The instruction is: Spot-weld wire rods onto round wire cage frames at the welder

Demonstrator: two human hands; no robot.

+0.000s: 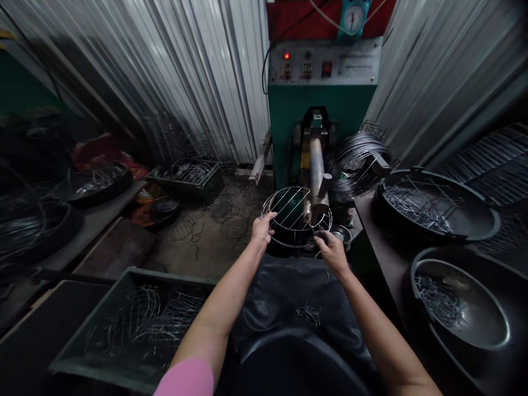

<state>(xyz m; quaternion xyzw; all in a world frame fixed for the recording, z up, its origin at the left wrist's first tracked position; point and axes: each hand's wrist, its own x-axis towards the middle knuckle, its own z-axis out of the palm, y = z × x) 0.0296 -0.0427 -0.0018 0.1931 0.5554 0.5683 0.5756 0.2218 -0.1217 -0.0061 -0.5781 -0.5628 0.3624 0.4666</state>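
My left hand is closed on the left rim of a round wire rack, which has parallel bars across the upper ring and a second ring below. My right hand is closed at the rack's near right rim, its fingertips dark; whether they also pinch a small wire piece cannot be made out. The rack's right side sits beneath the cylindrical arm of a green spot welder, around the lower electrode. Short bent wires lie on the dark apron over my lap.
Right of the welder hangs a wire coil. Two dark pans with small wire pieces stand on the right bench. At lower left is a green crate of wire parts; another crate stands farther back. Loose wire rings litter the floor.
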